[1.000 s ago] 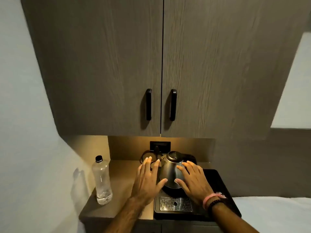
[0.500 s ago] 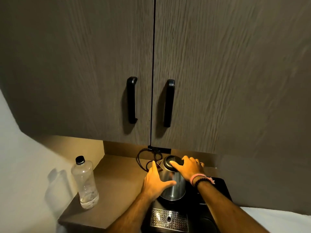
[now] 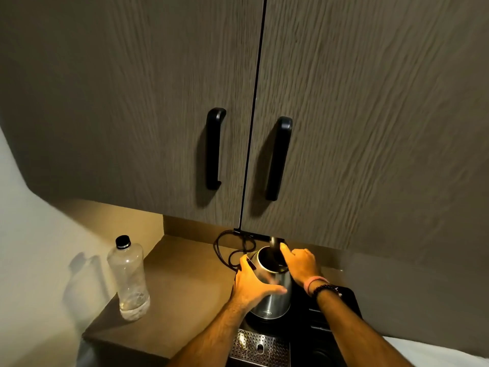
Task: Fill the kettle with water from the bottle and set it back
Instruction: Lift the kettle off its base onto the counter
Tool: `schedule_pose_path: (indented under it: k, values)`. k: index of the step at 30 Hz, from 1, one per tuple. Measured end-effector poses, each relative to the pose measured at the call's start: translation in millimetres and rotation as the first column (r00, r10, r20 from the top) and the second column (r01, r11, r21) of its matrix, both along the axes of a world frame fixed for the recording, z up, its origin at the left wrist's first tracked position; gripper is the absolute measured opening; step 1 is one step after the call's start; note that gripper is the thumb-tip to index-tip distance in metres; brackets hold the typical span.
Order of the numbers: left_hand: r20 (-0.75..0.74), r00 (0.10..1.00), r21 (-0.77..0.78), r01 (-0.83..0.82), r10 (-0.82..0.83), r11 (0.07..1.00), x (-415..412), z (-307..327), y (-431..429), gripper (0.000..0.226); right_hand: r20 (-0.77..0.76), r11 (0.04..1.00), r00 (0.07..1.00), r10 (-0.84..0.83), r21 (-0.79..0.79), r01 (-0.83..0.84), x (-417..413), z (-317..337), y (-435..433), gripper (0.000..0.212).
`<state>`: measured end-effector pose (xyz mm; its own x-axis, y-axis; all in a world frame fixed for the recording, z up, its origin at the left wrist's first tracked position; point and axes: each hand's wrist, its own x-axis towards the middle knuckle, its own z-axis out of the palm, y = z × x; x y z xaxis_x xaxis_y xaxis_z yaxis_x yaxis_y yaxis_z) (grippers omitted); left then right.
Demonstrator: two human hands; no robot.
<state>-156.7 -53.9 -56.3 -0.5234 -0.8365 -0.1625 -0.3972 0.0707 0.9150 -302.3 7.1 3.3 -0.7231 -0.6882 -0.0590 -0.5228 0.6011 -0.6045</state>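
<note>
A steel kettle [image 3: 275, 300] stands on its black base on a black tray [image 3: 349, 300]. Its black lid [image 3: 275, 250] is tipped up and the mouth is open. My left hand [image 3: 251, 284] wraps the kettle's left side. My right hand [image 3: 301, 263] is at the kettle's top right, with fingers on the raised lid. A clear plastic bottle [image 3: 128, 279] with a black cap stands upright on the counter to the left, apart from both hands, with a little water at its bottom.
Brown counter [image 3: 180, 300] in a corner, white wall on the left. Two cabinet doors with black handles [image 3: 214, 149] hang low over the kettle. A black cord [image 3: 225, 250] loops behind it. A perforated metal drip grate [image 3: 259, 348] sits in the tray's front.
The lid, closed half a second ago, now stands open under my right hand. My left hand stays on the kettle's side. The camera has moved closer.
</note>
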Motion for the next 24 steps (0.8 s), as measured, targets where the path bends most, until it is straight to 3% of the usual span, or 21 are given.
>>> schedule_pose_path:
  k: [6, 10, 16, 20, 24]
  values:
    - [-0.048, 0.999, 0.012, 0.010, -0.009, 1.000, -1, -5, -1, 0.148, 0.263, 0.990, 0.962, -0.069, -0.099, 0.099, -21, -14, 14, 0.051]
    - [-0.057, 0.998, -0.010, -0.004, 0.004, 1.000, 1, -3, 0, 0.144, 0.373, 0.985, 0.926, -0.055, -0.131, 0.111, -18, -10, 17, 0.055]
    - [-0.113, 0.993, -0.078, -0.052, 0.043, 0.996, 10, 6, -1, 0.138, 0.368, 0.952, 0.923, 0.113, -0.307, 0.006, -11, 2, 15, 0.037]
    - [-0.124, 0.988, -0.124, -0.109, 0.094, 0.986, 30, 20, -17, 0.135, 0.270, 0.943, 0.951, 0.150, -0.327, -0.056, -1, 4, -5, 0.036]
    - [-0.072, 0.978, -0.182, -0.208, 0.197, 0.961, 61, 24, -40, 0.135, 0.273, 0.917, 0.935, 0.228, -0.382, -0.112, 27, 1, -40, 0.038]
